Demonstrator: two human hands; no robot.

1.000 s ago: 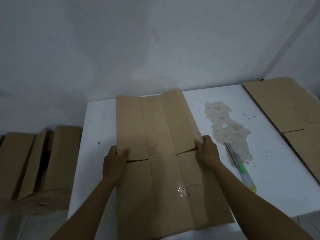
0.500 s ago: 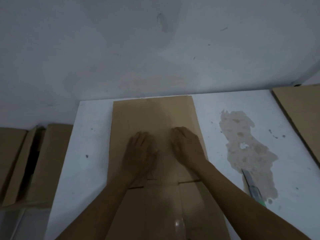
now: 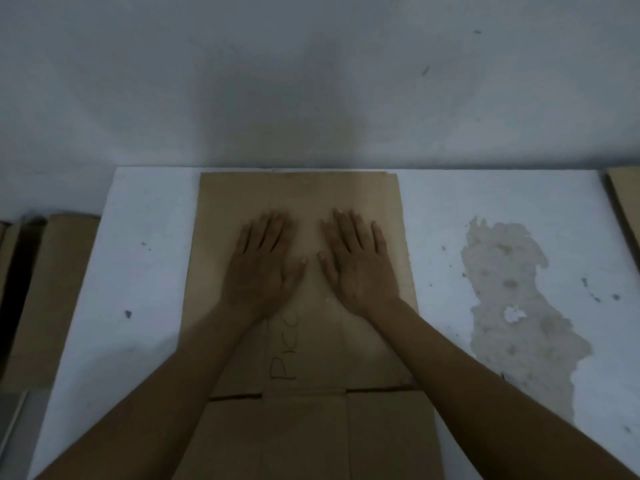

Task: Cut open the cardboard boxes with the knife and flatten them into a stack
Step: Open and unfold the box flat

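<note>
A flattened brown cardboard box (image 3: 301, 192) lies lengthwise on the white table (image 3: 145, 265), its far edge against the wall. Handwritten letters run along its middle panel. My left hand (image 3: 263, 265) and my right hand (image 3: 356, 265) rest palm down side by side on the far half of the cardboard, fingers spread and pointing toward the wall, holding nothing. Flap slits show across the cardboard near my forearms. The knife is out of sight in this view.
A worn brownish patch (image 3: 519, 306) marks the table surface to the right. The edge of another flattened cardboard piece (image 3: 627, 199) shows at the far right. More cardboard boxes (image 3: 45, 296) sit lower down beyond the table's left edge. A grey wall stands directly behind.
My hands left the cardboard's side edges and moved inward and forward onto its far half, pressing flat. The view tilted closer, and the knife at the right dropped out of frame.
</note>
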